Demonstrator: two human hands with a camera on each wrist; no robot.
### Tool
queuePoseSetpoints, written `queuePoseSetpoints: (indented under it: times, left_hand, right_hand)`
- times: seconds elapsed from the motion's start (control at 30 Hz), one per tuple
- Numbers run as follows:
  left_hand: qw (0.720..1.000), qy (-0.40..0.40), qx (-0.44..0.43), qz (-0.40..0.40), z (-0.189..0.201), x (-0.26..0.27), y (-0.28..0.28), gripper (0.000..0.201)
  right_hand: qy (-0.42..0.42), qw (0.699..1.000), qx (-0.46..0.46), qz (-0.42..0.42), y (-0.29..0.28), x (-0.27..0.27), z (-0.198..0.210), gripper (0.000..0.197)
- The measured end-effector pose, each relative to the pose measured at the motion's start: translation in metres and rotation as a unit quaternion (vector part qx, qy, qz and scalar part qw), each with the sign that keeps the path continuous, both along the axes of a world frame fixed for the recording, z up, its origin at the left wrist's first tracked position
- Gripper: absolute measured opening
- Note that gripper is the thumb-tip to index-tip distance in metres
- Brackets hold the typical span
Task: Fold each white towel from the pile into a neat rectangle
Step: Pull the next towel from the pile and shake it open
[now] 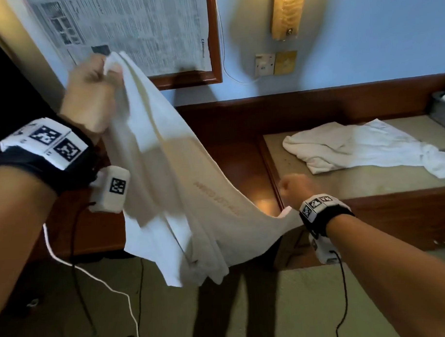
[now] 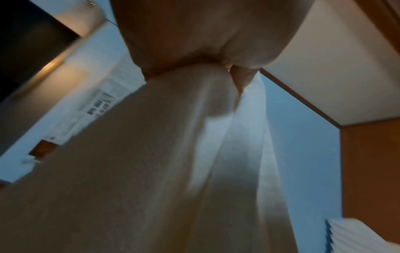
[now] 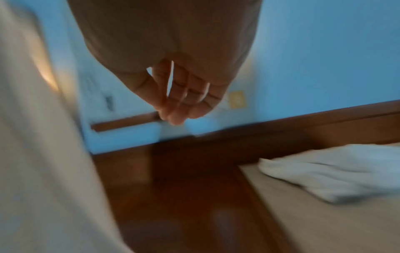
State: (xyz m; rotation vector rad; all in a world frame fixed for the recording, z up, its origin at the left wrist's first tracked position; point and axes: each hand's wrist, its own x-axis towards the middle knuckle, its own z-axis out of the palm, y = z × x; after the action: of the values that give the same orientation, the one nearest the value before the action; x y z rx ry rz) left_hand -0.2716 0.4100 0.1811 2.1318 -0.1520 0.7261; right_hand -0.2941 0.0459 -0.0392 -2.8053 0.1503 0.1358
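Observation:
A white towel (image 1: 165,157) hangs in the air at the left, held up by one top corner. My left hand (image 1: 109,69) pinches that corner in front of the framed paper. In the left wrist view my left hand (image 2: 216,65) grips the bunched towel (image 2: 151,171), which falls away below it. The towel's lower right edge stretches toward my right wrist. My right hand (image 1: 292,188) is low by that edge; in the right wrist view my right hand (image 3: 175,106) has loosely curled fingers with nothing in them, and the towel (image 3: 32,154) is at its left. More crumpled white towels (image 1: 367,148) (image 3: 335,174) lie on the beige table top (image 1: 343,181).
A framed newspaper page (image 1: 136,32) and wall sockets (image 1: 264,64) are on the blue wall behind. Dark wooden furniture (image 1: 228,143) lies between the held towel and the table. A grey box (image 1: 441,110) stands at the far right. Cables (image 1: 94,273) trail over the floor.

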Motion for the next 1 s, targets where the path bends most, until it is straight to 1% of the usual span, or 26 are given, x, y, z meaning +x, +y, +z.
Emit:
queuePoseSetpoints:
  times: [0.03, 0.07, 0.1, 0.13, 0.17, 0.2, 0.23, 0.3, 0.33, 0.43, 0.5, 0.57, 0.6, 0.63, 0.73, 0.8, 0.83, 0.9, 0.93, 1.0]
  left_hand:
    - [0.999, 0.027, 0.027, -0.028, -0.001, -0.011, -0.014, 0.038]
    - [0.996, 0.023, 0.052, -0.066, -0.006, -0.013, -0.023, 0.039]
    - [0.992, 0.028, 0.080, -0.091, -0.009, -0.015, -0.026, 0.038]
    - [0.987, 0.037, 0.097, -0.122, -0.015, -0.019, -0.033, 0.035]
    - [0.985, 0.048, 0.101, -0.129, -0.019, -0.019, -0.034, 0.030]
    - [0.981, 0.052, 0.116, -0.145, -0.022, -0.020, -0.035, 0.026]
    - [0.977, 0.059, 0.130, -0.157, -0.023, -0.026, -0.035, 0.026]
    - [0.972, 0.058, 0.139, -0.182, -0.027, -0.031, -0.029, 0.026]
    - [0.970, 0.055, 0.142, -0.190, -0.027, -0.030, -0.023, 0.024]
    - [0.971, 0.049, 0.148, -0.182, -0.018, -0.038, -0.011, 0.027]
    - [0.972, 0.039, 0.145, -0.183, -0.011, -0.042, -0.003, 0.024]
    - [0.972, 0.026, 0.148, -0.178, -0.003, -0.046, 0.004, 0.027]
    - [0.973, 0.018, 0.147, -0.176, 0.000, -0.047, 0.009, 0.031]
    - [0.973, 0.010, 0.144, -0.177, 0.002, -0.049, 0.014, 0.033]
    - [0.974, -0.014, 0.160, -0.161, 0.006, -0.053, 0.033, 0.035]
    - [0.977, -0.023, 0.152, -0.151, 0.004, -0.054, 0.047, 0.037]
    - [0.978, -0.023, 0.144, -0.149, 0.003, -0.054, 0.053, 0.037]
    - [0.981, -0.023, 0.130, -0.144, 0.002, -0.054, 0.064, 0.037]
    - [0.983, -0.021, 0.118, -0.139, 0.002, -0.053, 0.069, 0.036]
    - [0.987, -0.013, 0.082, -0.135, 0.004, -0.051, 0.080, 0.040]
  right_hand:
    - [-0.080, 0.993, 0.083, 0.031, 0.026, 0.000, 0.017, 0.016]
    - [-0.158, 0.970, 0.172, 0.068, 0.053, -0.003, 0.038, 0.015]
    - [-0.220, 0.938, 0.243, 0.110, 0.080, -0.007, 0.060, 0.013]
    - [-0.263, 0.908, 0.290, 0.153, 0.104, -0.013, 0.083, 0.011]
    - [-0.283, 0.886, 0.319, 0.183, 0.125, -0.018, 0.102, 0.013]
    - [-0.284, 0.874, 0.342, 0.195, 0.143, -0.023, 0.120, 0.017]
    - [-0.271, 0.870, 0.367, 0.184, 0.155, -0.026, 0.132, 0.025]
    - [-0.243, 0.860, 0.427, 0.135, 0.170, -0.027, 0.145, 0.040]
    - [-0.235, 0.852, 0.453, 0.116, 0.176, -0.027, 0.148, 0.041]
    - [-0.231, 0.827, 0.503, 0.098, 0.189, -0.034, 0.160, 0.027]
    - [-0.239, 0.803, 0.538, 0.093, 0.198, -0.042, 0.167, 0.026]
    - [-0.236, 0.794, 0.551, 0.105, 0.206, -0.052, 0.166, 0.027]
    - [-0.220, 0.800, 0.547, 0.114, 0.210, -0.055, 0.159, 0.027]
    - [-0.195, 0.813, 0.535, 0.124, 0.213, -0.057, 0.147, 0.028]
    - [-0.134, 0.871, 0.453, 0.138, 0.207, -0.065, 0.092, 0.043]
    - [-0.107, 0.911, 0.379, 0.124, 0.193, -0.072, 0.055, 0.046]
    - [-0.092, 0.928, 0.345, 0.109, 0.182, -0.076, 0.037, 0.043]
    - [-0.062, 0.953, 0.290, 0.065, 0.157, -0.087, 0.005, 0.039]
    - [-0.046, 0.961, 0.268, 0.043, 0.144, -0.093, -0.011, 0.038]
    - [-0.006, 0.969, 0.245, 0.000, 0.119, -0.105, -0.035, 0.034]
